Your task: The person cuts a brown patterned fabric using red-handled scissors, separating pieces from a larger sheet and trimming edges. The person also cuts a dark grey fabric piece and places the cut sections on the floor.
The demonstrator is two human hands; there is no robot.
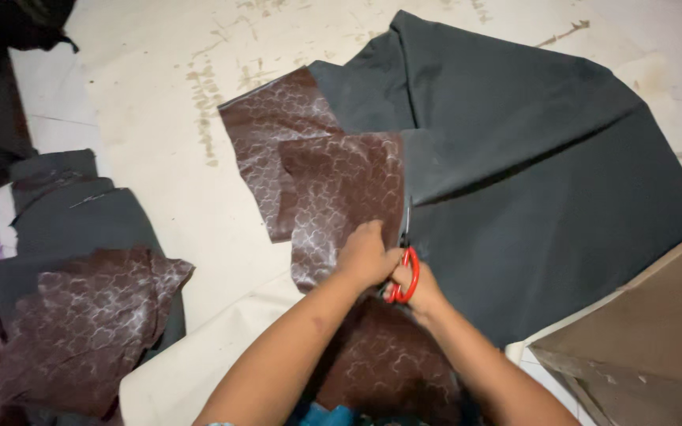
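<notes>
My right hand grips red-handled scissors whose blades point away from me along the edge where a brown patterned sheet meets a large dark grey cloth. My left hand presses down on the brown patterned sheet just left of the scissors. Both forearms reach in from the bottom of the head view. The blades are mostly hidden between the two materials.
A pile of cut brown patterned and grey pieces lies at the left on the pale floor. A brown cardboard board sits at the lower right. Dark items lie at the upper left.
</notes>
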